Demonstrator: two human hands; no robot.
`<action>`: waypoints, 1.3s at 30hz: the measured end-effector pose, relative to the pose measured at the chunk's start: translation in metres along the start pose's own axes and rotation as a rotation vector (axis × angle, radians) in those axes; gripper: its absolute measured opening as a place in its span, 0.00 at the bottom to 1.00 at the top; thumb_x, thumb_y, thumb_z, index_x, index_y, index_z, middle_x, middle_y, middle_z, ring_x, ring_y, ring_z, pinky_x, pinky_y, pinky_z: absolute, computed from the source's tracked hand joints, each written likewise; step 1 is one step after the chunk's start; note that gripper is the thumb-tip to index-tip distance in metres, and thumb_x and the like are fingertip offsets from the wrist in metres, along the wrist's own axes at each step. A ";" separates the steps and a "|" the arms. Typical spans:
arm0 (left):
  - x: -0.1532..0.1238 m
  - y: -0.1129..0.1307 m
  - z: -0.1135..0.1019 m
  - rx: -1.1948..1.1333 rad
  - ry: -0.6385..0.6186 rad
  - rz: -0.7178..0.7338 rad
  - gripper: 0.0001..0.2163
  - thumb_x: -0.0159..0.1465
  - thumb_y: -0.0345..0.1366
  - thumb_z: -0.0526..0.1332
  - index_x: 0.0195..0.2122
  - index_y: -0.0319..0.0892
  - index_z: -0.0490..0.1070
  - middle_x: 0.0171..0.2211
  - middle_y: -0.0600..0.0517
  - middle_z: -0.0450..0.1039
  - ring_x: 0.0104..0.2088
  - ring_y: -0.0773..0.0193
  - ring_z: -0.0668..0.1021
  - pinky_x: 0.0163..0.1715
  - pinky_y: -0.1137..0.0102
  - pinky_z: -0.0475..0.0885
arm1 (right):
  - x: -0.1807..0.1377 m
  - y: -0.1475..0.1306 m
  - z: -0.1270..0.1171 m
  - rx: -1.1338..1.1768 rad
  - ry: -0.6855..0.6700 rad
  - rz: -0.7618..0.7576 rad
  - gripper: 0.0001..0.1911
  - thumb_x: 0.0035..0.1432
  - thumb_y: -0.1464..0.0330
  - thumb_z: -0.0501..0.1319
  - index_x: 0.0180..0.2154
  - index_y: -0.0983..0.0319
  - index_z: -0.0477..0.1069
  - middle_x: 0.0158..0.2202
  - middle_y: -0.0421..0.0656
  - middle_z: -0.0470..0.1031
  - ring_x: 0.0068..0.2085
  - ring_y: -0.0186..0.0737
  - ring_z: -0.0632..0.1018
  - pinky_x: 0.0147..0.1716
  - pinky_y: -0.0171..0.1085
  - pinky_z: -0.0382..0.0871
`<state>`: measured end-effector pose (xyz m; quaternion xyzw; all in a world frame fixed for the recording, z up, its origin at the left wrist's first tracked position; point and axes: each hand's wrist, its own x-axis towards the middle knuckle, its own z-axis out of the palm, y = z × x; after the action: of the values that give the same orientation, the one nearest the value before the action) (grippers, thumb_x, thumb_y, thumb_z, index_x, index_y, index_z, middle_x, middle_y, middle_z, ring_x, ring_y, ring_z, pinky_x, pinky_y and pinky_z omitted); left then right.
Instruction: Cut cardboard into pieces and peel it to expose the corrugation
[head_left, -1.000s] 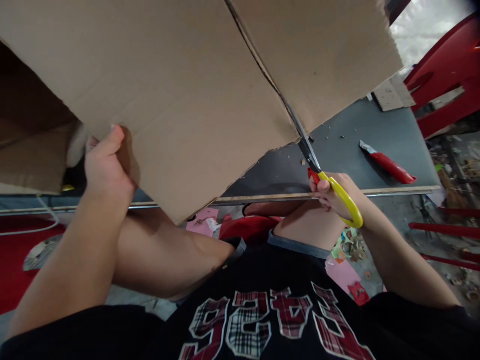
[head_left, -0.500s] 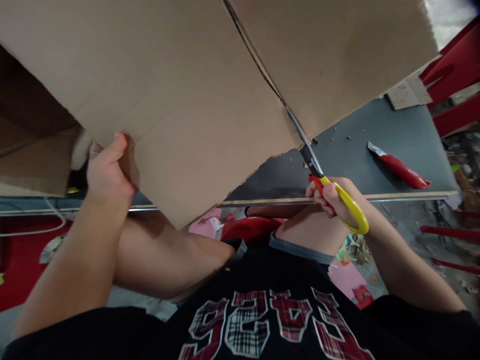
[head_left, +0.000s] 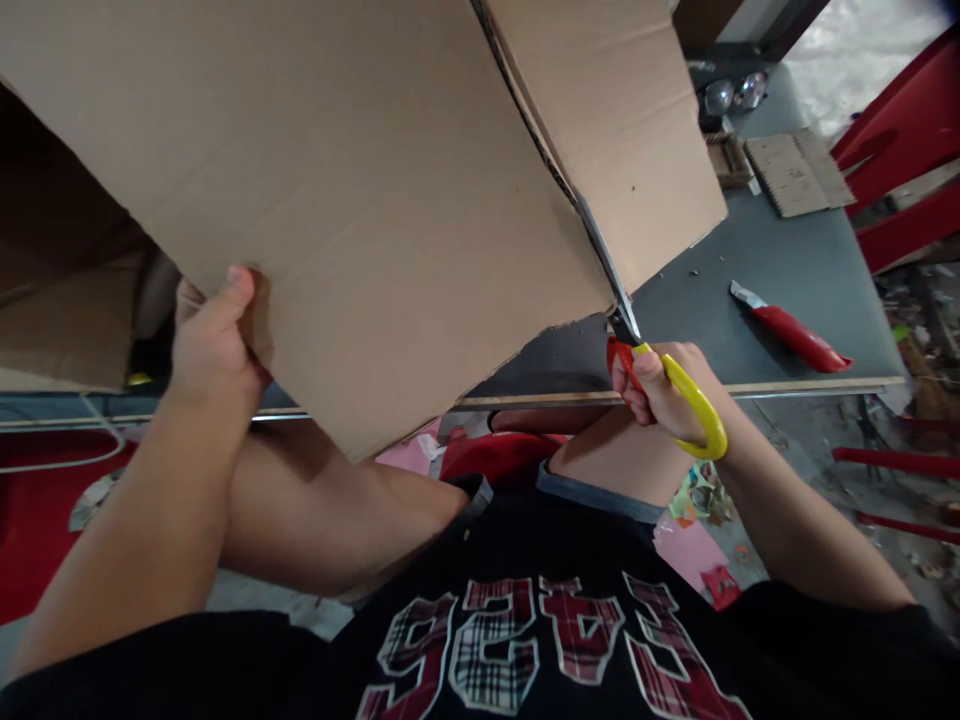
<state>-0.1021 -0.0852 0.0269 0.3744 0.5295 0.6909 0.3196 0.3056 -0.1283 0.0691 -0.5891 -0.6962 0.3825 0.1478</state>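
A large brown cardboard sheet spans the upper middle of the head view, its near corner jutting over the table edge. My left hand grips its left edge, thumb on top and the other fingers hidden beneath. In my right hand are scissors with yellow and red handles. Their blades lie in a long slit that runs up and away through the cardboard. Right of the slit, a cardboard flap bends away from the rest.
On the grey table lie a red utility knife, a corrugated cardboard piece and glasses. A cardboard box stands at left. Red chairs are at right; paper scraps litter the floor.
The flap right of the slit has swung back and left, uncovering the glasses and more of the corrugated piece. The scissors have shifted slightly up and left. My left hand has hardly moved.
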 end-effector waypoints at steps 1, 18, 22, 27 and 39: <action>0.001 0.000 0.000 -0.004 -0.002 -0.001 0.32 0.28 0.53 0.80 0.29 0.43 0.69 0.40 0.45 0.78 0.61 0.40 0.72 0.66 0.44 0.63 | -0.001 0.000 0.001 0.017 0.002 0.007 0.45 0.55 0.27 0.37 0.21 0.58 0.65 0.13 0.40 0.63 0.16 0.35 0.67 0.22 0.38 0.62; -0.004 -0.001 0.002 0.051 0.110 -0.021 0.38 0.25 0.56 0.79 0.33 0.42 0.66 0.39 0.44 0.75 0.56 0.37 0.75 0.58 0.37 0.71 | 0.005 0.020 -0.009 0.031 -0.020 -0.125 0.50 0.49 0.24 0.41 0.33 0.61 0.76 0.22 0.45 0.70 0.32 0.47 0.76 0.33 0.43 0.69; -0.006 0.000 0.004 0.043 0.072 -0.065 0.35 0.24 0.52 0.80 0.29 0.43 0.65 0.36 0.44 0.76 0.52 0.39 0.78 0.58 0.39 0.71 | 0.004 0.024 -0.005 0.186 -0.109 -0.092 0.49 0.52 0.26 0.38 0.35 0.60 0.76 0.17 0.41 0.68 0.25 0.43 0.74 0.33 0.43 0.70; -0.005 -0.001 0.000 0.038 0.045 0.017 0.37 0.23 0.56 0.80 0.30 0.41 0.69 0.35 0.46 0.76 0.56 0.38 0.76 0.61 0.37 0.67 | 0.000 0.018 -0.004 0.082 -0.048 -0.082 0.46 0.52 0.26 0.39 0.28 0.59 0.70 0.17 0.40 0.64 0.17 0.34 0.65 0.21 0.38 0.60; 0.001 -0.008 -0.013 -0.014 0.020 0.005 0.36 0.31 0.51 0.82 0.37 0.39 0.70 0.39 0.41 0.79 0.59 0.35 0.74 0.61 0.38 0.70 | 0.006 0.014 0.006 0.062 0.015 0.013 0.42 0.55 0.28 0.45 0.17 0.59 0.62 0.13 0.40 0.62 0.16 0.31 0.65 0.18 0.34 0.58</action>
<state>-0.1134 -0.0894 0.0173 0.3667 0.5267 0.6992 0.3152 0.3097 -0.1248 0.0540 -0.5918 -0.6791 0.4003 0.1687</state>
